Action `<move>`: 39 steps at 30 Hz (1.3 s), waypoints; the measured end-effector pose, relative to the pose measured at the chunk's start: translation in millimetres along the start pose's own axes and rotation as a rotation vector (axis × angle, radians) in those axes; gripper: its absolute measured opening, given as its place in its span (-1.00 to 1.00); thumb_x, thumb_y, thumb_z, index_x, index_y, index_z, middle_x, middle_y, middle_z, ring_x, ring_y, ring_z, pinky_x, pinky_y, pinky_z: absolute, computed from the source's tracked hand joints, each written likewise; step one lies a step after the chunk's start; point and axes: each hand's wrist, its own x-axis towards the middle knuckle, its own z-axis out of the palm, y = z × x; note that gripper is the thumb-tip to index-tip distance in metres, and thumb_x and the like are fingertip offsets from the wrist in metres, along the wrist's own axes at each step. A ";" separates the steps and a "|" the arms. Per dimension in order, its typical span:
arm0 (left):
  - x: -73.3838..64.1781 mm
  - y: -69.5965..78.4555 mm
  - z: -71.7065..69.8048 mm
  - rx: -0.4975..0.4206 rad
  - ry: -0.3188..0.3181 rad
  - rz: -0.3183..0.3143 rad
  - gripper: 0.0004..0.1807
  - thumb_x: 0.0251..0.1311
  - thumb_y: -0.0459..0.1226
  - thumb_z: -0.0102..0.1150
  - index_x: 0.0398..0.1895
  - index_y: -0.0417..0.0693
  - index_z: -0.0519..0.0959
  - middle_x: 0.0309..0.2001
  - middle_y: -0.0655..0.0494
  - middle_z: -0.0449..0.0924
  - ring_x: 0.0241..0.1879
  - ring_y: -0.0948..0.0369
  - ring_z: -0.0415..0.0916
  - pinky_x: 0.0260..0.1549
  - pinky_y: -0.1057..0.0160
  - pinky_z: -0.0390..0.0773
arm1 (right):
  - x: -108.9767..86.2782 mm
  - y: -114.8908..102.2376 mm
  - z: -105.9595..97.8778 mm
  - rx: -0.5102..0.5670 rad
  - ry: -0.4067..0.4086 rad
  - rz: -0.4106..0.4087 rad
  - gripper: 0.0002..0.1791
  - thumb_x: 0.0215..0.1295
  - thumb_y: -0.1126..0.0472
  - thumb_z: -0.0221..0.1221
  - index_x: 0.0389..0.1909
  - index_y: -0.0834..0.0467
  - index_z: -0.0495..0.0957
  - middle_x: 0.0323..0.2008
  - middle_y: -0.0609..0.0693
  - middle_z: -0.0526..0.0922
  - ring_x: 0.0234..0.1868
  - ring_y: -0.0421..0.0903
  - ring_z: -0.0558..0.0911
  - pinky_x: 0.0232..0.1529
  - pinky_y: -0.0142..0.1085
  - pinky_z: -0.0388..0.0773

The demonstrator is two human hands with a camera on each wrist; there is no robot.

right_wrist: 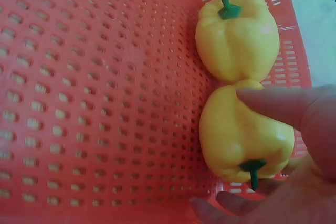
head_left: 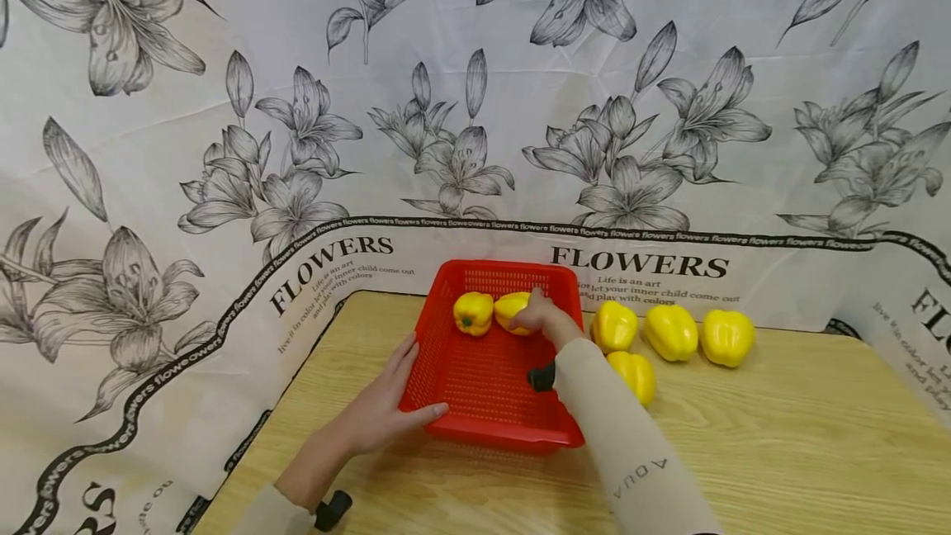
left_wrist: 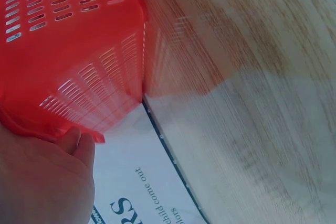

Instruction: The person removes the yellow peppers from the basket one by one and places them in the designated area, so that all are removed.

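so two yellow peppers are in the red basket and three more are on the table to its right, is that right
Not three: the head view shows four yellow peppers on the table to the right of the red basket.

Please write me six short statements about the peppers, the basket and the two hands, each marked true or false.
1. Two yellow peppers lie inside the red basket. True.
2. The left hand is touching the basket. True.
3. The right hand is outside the basket. False: it reaches inside and touches a pepper.
4. Four more peppers lie on the table, outside the basket. True.
5. Those four are on the person's left of the basket. False: they are on its right.
6. The basket's walls are solid, without openings. False: they have rows of slots.
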 end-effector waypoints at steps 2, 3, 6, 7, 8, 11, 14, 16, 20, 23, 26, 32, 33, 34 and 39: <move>-0.1 -0.2 0.2 0.004 0.000 -0.002 0.21 0.18 0.35 0.24 0.69 0.10 -0.17 0.67 0.34 -0.35 0.58 -0.01 -0.04 0.41 -0.22 0.23 | 1.0 0.6 1.5 0.031 -0.001 0.003 0.13 0.34 0.28 0.23 0.59 0.37 -0.44 0.59 0.38 -0.23 0.57 0.28 -0.10 0.59 0.09 -0.17; -0.2 0.0 0.2 0.006 0.000 -0.002 0.21 0.19 0.34 0.25 0.69 0.09 -0.17 0.67 0.33 -0.35 0.58 -0.01 -0.05 0.41 -0.22 0.23 | 1.8 0.9 2.1 0.037 0.000 0.003 0.12 0.35 0.29 0.22 0.59 0.37 -0.44 0.59 0.38 -0.23 0.57 0.27 -0.10 0.59 0.09 -0.18; -0.7 0.8 0.0 0.013 0.000 -0.005 0.21 0.19 0.34 0.24 0.69 0.07 -0.17 0.67 0.31 -0.35 0.59 -0.01 -0.06 0.42 -0.22 0.22 | 3.8 1.5 4.2 0.035 0.033 -0.008 0.09 0.34 0.31 0.22 0.59 0.39 -0.39 0.58 0.39 -0.19 0.57 0.27 -0.07 0.59 0.07 -0.16; -0.8 0.6 0.0 0.017 0.001 -0.004 0.21 0.19 0.35 0.23 0.69 0.06 -0.17 0.67 0.28 -0.35 0.59 -0.02 -0.06 0.42 -0.22 0.22 | 4.0 1.5 4.9 0.022 0.048 -0.012 0.08 0.34 0.31 0.23 0.58 0.40 -0.36 0.57 0.39 -0.15 0.55 0.26 -0.02 0.59 0.06 -0.13; -1.0 0.8 -0.1 0.020 0.000 -0.006 0.22 0.18 0.36 0.22 0.69 0.05 -0.17 0.67 0.27 -0.35 0.59 -0.03 -0.06 0.42 -0.22 0.21 | 4.1 1.4 5.5 0.009 0.064 -0.017 0.08 0.33 0.31 0.24 0.58 0.41 -0.33 0.56 0.41 -0.09 0.53 0.27 0.03 0.58 0.06 -0.08; -1.2 0.8 0.6 0.029 -0.009 -0.006 0.23 0.18 0.40 0.18 0.69 0.04 -0.18 0.68 0.21 -0.35 0.59 -0.05 -0.06 0.43 -0.22 0.20 | 1.6 1.2 6.4 -0.038 0.119 -0.027 0.05 0.28 0.30 0.31 0.57 0.42 -0.19 0.47 0.42 0.12 0.40 0.27 0.22 0.53 0.06 0.10; -1.4 0.9 1.5 0.031 -0.015 -0.008 0.23 0.18 0.41 0.17 0.69 0.04 -0.19 0.68 0.21 -0.36 0.59 -0.06 -0.06 0.42 -0.23 0.20 | -3.1 -0.2 6.0 -0.099 0.167 -0.036 0.00 0.24 0.27 0.36 0.53 0.42 -0.05 0.37 0.41 0.27 0.29 0.25 0.33 0.47 0.06 0.25; -1.4 1.2 1.8 0.031 -0.016 -0.006 0.23 0.18 0.40 0.17 0.69 0.05 -0.19 0.68 0.22 -0.36 0.58 -0.06 -0.06 0.42 -0.24 0.21 | -5.5 -1.6 5.0 -0.142 0.194 -0.040 -0.07 0.22 0.24 0.39 0.48 0.42 0.07 0.29 0.39 0.36 0.22 0.23 0.39 0.40 0.04 0.35; -0.7 1.3 1.8 0.032 -0.014 -0.005 0.21 0.20 0.38 0.19 0.69 0.06 -0.19 0.67 0.25 -0.37 0.58 -0.07 -0.05 0.41 -0.24 0.22 | -7.9 -5.1 1.3 -0.176 0.222 -0.044 -0.16 0.21 0.19 0.41 0.38 0.41 0.20 0.19 0.36 0.43 0.13 0.19 0.44 0.31 0.00 0.45; -0.4 1.1 1.1 0.036 -0.010 -0.014 0.21 0.20 0.37 0.19 0.69 0.08 -0.19 0.67 0.27 -0.37 0.58 -0.06 -0.04 0.41 -0.24 0.23 | -8.4 -7.2 -2.9 -0.167 0.220 -0.069 -0.11 0.24 0.15 0.40 0.43 0.42 0.16 0.27 0.37 0.39 0.18 0.20 0.42 0.34 0.01 0.43; 0.1 0.5 0.6 0.034 -0.004 -0.016 0.20 0.21 0.34 0.21 0.69 0.08 -0.19 0.67 0.28 -0.37 0.58 -0.05 -0.04 0.40 -0.24 0.23 | -9.6 -8.6 -8.1 -0.167 0.215 -0.113 -0.06 0.26 0.10 0.39 0.48 0.42 0.11 0.34 0.38 0.32 0.26 0.22 0.35 0.37 0.04 0.38; 1.1 -0.1 0.3 0.025 0.005 -0.009 0.19 0.21 0.31 0.24 0.69 0.08 -0.17 0.67 0.29 -0.35 0.58 -0.04 -0.03 0.40 -0.25 0.24 | -14.2 -9.4 -19.1 -0.179 0.234 -0.216 -0.21 0.23 0.08 0.41 0.32 0.42 0.30 0.18 0.33 0.45 0.14 0.21 0.44 0.24 0.04 0.48; 0.9 0.4 0.3 0.023 0.004 -0.008 0.19 0.21 0.31 0.24 0.69 0.08 -0.18 0.67 0.29 -0.35 0.58 -0.04 -0.04 0.40 -0.25 0.23 | -15.7 -9.6 -21.2 -0.183 0.239 -0.228 -0.22 0.22 0.08 0.42 0.30 0.41 0.32 0.16 0.32 0.48 0.10 0.20 0.47 0.21 0.03 0.49; 0.9 0.6 0.4 0.022 0.003 -0.008 0.19 0.21 0.32 0.24 0.69 0.08 -0.18 0.67 0.29 -0.35 0.58 -0.04 -0.05 0.40 -0.25 0.23 | -17.1 -9.9 -23.3 -0.192 0.245 -0.237 -0.23 0.21 0.07 0.42 0.29 0.41 0.34 0.14 0.31 0.51 0.08 0.19 0.50 0.19 0.03 0.51; 0.2 1.1 1.3 0.024 0.001 -0.013 0.20 0.20 0.33 0.24 0.69 0.09 -0.18 0.67 0.30 -0.36 0.59 -0.03 -0.06 0.41 -0.25 0.22 | -27.6 -14.3 -33.4 -0.225 0.242 -0.264 -0.20 0.20 0.04 0.44 0.32 0.38 0.33 0.15 0.30 0.53 0.09 0.18 0.52 0.17 0.01 0.52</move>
